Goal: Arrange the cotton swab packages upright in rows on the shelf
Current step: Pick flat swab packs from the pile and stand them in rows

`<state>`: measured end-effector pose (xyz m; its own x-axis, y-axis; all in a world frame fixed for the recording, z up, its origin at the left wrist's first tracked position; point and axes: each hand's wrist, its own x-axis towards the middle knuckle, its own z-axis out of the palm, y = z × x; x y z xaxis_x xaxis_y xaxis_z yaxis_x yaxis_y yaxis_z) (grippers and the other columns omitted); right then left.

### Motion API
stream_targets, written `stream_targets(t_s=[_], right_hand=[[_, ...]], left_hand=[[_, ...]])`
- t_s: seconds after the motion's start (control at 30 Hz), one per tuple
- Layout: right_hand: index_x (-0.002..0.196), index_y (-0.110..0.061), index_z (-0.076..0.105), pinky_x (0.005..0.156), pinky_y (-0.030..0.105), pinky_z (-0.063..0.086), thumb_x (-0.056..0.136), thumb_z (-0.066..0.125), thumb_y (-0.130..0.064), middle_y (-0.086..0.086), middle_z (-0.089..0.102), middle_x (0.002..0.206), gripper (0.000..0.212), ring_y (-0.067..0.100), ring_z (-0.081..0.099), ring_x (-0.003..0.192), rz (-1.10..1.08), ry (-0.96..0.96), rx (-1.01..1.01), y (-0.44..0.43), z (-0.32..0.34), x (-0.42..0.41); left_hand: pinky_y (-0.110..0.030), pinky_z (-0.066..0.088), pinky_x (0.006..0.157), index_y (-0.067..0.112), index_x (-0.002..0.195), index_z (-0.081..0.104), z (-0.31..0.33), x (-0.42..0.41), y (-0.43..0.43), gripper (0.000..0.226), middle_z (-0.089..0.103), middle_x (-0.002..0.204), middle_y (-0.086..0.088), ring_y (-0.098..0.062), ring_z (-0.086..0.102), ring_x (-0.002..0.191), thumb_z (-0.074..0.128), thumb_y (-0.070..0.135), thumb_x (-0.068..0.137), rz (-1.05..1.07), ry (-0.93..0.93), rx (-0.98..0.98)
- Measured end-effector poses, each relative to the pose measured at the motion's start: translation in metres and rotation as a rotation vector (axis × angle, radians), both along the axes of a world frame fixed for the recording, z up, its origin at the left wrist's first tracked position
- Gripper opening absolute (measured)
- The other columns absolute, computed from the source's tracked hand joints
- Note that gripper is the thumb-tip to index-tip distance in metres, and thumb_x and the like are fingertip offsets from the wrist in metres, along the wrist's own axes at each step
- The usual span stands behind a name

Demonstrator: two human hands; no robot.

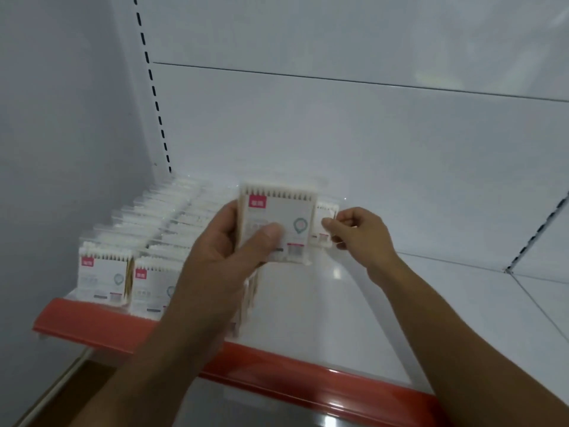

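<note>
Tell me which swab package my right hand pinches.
The farther package, right of the front package held by the left hand; the right hand pinches its edge.

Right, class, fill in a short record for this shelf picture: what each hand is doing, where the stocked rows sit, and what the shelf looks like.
Left hand: grips a front-facing package, held upright above the shelf
Right hand: pinches a second package by its edge, just behind the first
Stocked rows: at least two show, upright, at the shelf's left end
Shelf: white, with a red front strip
</note>
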<state>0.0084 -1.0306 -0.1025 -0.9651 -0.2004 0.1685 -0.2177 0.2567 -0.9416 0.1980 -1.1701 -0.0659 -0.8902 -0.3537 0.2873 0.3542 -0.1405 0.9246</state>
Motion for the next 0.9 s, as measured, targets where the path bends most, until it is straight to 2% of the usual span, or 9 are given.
stream_targets(t_s=[0.1, 0.2, 0.4, 0.47, 0.53, 0.67, 0.77, 0.83, 0.9], right_hand=[[0.079, -0.018, 0.064, 0.079, 0.045, 0.059, 0.08, 0.079, -0.025, -0.003, 0.07, 0.071, 0.017, 0.017, 0.069, 0.07, -0.001, 0.007, 0.062, -0.015, -0.012, -0.01], [0.08, -0.019, 0.064, 0.084, 0.047, 0.057, 0.08, 0.077, -0.026, -0.001, 0.072, 0.079, 0.015, 0.018, 0.071, 0.077, -0.002, 0.027, 0.117, -0.028, -0.02, -0.015], [0.086, -0.021, 0.065, 0.085, 0.046, 0.056, 0.077, 0.08, -0.034, -0.004, 0.072, 0.086, 0.021, 0.017, 0.07, 0.084, -0.017, -0.019, 0.108, -0.03, -0.023, -0.013], [0.092, -0.024, 0.065, 0.087, 0.042, 0.055, 0.08, 0.076, -0.041, -0.011, 0.069, 0.091, 0.023, 0.014, 0.068, 0.088, -0.088, 0.069, 0.139, -0.023, -0.012, -0.003], [0.095, -0.027, 0.066, 0.083, 0.037, 0.055, 0.087, 0.068, -0.044, -0.014, 0.069, 0.092, 0.019, 0.011, 0.067, 0.087, -0.103, 0.17, 0.061, -0.017, 0.007, 0.019], [0.1, -0.019, 0.069, 0.065, 0.022, 0.054, 0.088, 0.063, -0.038, -0.001, 0.073, 0.093, 0.023, 0.008, 0.066, 0.077, 0.249, 0.131, -0.242, -0.016, 0.05, 0.078], [0.101, -0.017, 0.067, 0.062, 0.018, 0.051, 0.082, 0.07, -0.031, 0.002, 0.074, 0.094, 0.023, 0.018, 0.068, 0.081, 0.283, 0.142, -0.289, -0.016, 0.063, 0.093], [0.101, -0.016, 0.068, 0.063, 0.017, 0.052, 0.084, 0.073, -0.022, 0.004, 0.074, 0.094, 0.018, 0.019, 0.07, 0.082, 0.227, 0.145, -0.305, -0.012, 0.064, 0.089], [0.1, -0.016, 0.068, 0.063, 0.018, 0.053, 0.085, 0.074, -0.02, 0.002, 0.075, 0.091, 0.016, 0.013, 0.07, 0.08, 0.144, 0.142, -0.302, -0.003, 0.063, 0.081]], left_hand=[[-0.026, 0.059, 0.079, 0.015, 0.111, 0.066, 0.01, 0.0, -0.023, 0.032, 0.077, 0.103, -0.002, -0.019, 0.074, 0.097, 0.062, 0.022, 0.08, 0.107, 0.034, -0.023], [-0.032, 0.057, 0.088, 0.015, 0.112, 0.066, 0.01, 0.0, -0.034, 0.033, 0.077, 0.104, 0.0, -0.017, 0.073, 0.099, 0.062, 0.02, 0.08, 0.161, 0.012, -0.02], [-0.042, 0.054, 0.092, 0.013, 0.114, 0.066, 0.011, -0.002, -0.036, 0.024, 0.076, 0.106, -0.004, -0.022, 0.073, 0.1, 0.059, 0.012, 0.092, 0.158, -0.056, -0.016], [-0.038, 0.054, 0.089, 0.015, 0.112, 0.067, 0.011, -0.005, -0.035, 0.022, 0.077, 0.104, -0.002, -0.019, 0.073, 0.099, 0.059, 0.012, 0.092, 0.162, -0.057, -0.032], [-0.033, 0.053, 0.086, 0.016, 0.11, 0.067, 0.011, -0.011, -0.033, 0.019, 0.077, 0.103, 0.0, -0.017, 0.073, 0.097, 0.059, 0.012, 0.093, 0.161, -0.054, -0.055], [-0.027, 0.056, 0.078, 0.016, 0.111, 0.066, 0.013, -0.026, -0.025, 0.018, 0.076, 0.103, 0.0, -0.017, 0.073, 0.096, 0.058, 0.012, 0.096, 0.094, -0.052, -0.112], [-0.018, 0.055, 0.067, 0.018, 0.112, 0.066, 0.02, -0.037, -0.013, 0.017, 0.076, 0.103, 0.001, -0.012, 0.073, 0.09, 0.058, 0.013, 0.097, 0.046, -0.048, -0.165], [-0.015, 0.053, 0.066, 0.023, 0.113, 0.064, 0.025, -0.042, -0.011, 0.016, 0.075, 0.104, 0.006, -0.005, 0.072, 0.089, 0.058, 0.021, 0.098, 0.012, -0.071, -0.244], [-0.011, 0.049, 0.073, 0.036, 0.121, 0.055, 0.027, -0.043, -0.02, 0.029, 0.067, 0.115, 0.022, 0.009, 0.064, 0.094, 0.054, 0.047, 0.094, -0.007, -0.148, -0.521]])
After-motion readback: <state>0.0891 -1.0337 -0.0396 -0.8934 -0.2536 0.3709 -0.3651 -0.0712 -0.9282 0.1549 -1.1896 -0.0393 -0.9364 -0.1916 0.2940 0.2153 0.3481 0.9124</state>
